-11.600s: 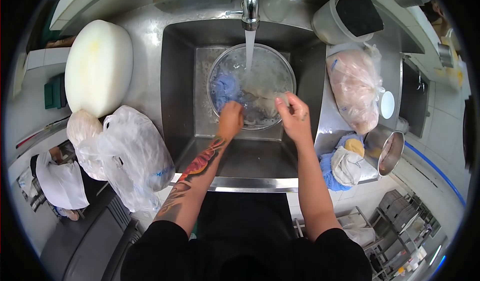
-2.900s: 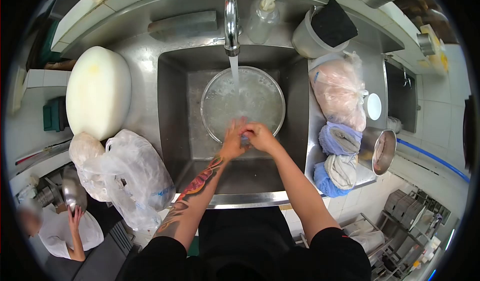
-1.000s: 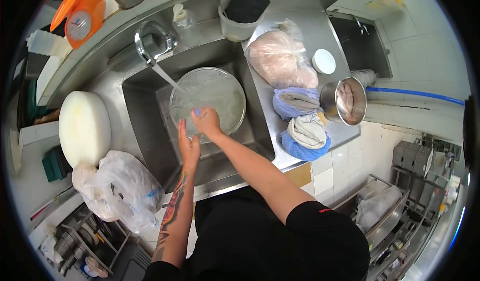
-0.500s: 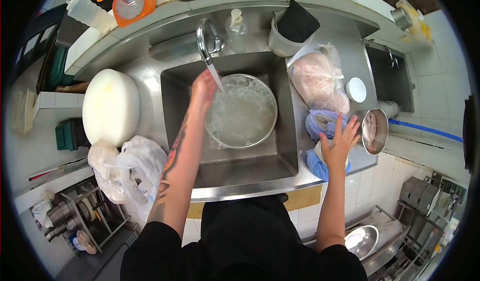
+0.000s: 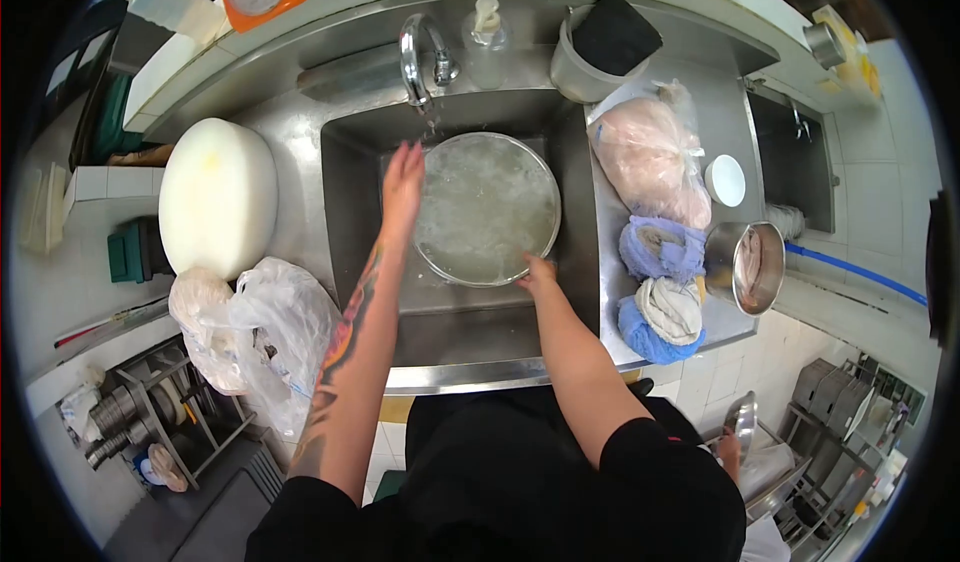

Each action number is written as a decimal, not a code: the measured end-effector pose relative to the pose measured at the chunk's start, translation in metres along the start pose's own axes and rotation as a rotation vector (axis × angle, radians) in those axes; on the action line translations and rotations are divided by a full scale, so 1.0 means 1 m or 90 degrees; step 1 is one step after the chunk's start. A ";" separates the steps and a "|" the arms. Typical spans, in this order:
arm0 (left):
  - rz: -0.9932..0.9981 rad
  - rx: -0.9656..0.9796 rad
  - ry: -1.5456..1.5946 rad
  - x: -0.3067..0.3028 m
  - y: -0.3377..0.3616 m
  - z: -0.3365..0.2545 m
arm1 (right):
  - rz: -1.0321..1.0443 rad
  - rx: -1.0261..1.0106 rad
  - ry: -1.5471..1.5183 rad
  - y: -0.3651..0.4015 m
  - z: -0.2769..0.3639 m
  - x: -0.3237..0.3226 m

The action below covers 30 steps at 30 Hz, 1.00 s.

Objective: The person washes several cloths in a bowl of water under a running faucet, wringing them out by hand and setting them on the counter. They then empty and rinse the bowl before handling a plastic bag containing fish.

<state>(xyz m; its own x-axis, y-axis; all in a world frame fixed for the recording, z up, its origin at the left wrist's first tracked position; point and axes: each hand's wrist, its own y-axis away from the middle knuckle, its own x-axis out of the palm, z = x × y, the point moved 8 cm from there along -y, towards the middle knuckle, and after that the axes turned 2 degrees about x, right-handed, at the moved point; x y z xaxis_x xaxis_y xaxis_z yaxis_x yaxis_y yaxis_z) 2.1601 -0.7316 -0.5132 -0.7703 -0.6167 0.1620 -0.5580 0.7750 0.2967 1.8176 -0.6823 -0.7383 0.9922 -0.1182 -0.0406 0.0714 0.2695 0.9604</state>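
Observation:
A wide round metal bowl (image 5: pixel 555 187) full of cloudy, bubbly water stands in the steel sink (image 5: pixel 440 337). At the bowl's near right rim is my right hand (image 5: pixel 538 274), its thumb over the edge and its fingers bent around the outside. My left hand (image 5: pixel 402 187) hovers by the left rim, fingers stretched out, holding nothing. Above it, broken drops fall from the chrome tap (image 5: pixel 412 62).
Left of the sink are a thick round white block (image 5: pixel 218 200) and plastic bags (image 5: pixel 275 327). To the right lie bagged pinkish meat (image 5: pixel 645 152), folded cloths (image 5: pixel 665 247), a white cup (image 5: pixel 725 181) and a metal pot (image 5: pixel 720 262). Another person's hand (image 5: pixel 729 456) holds a metal bowl (image 5: pixel 742 417) low at right.
My right hand has moved from the cloths to the bowl's rim. The tap's steady stream has broken into drops. Another person's hand has appeared at lower right with the metal bowl.

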 end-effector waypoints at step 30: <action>-0.206 -0.555 0.311 -0.040 0.188 0.240 | -0.103 -0.626 0.472 0.209 0.155 0.042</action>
<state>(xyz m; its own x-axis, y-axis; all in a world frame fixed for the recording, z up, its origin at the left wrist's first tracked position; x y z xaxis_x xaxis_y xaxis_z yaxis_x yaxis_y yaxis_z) 2.0121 -0.5275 -0.6894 -0.3071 -0.9158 0.2590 -0.1493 0.3151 0.9372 1.8585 -0.7786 -0.4965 0.7602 0.2663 -0.5926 -0.0735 0.9415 0.3288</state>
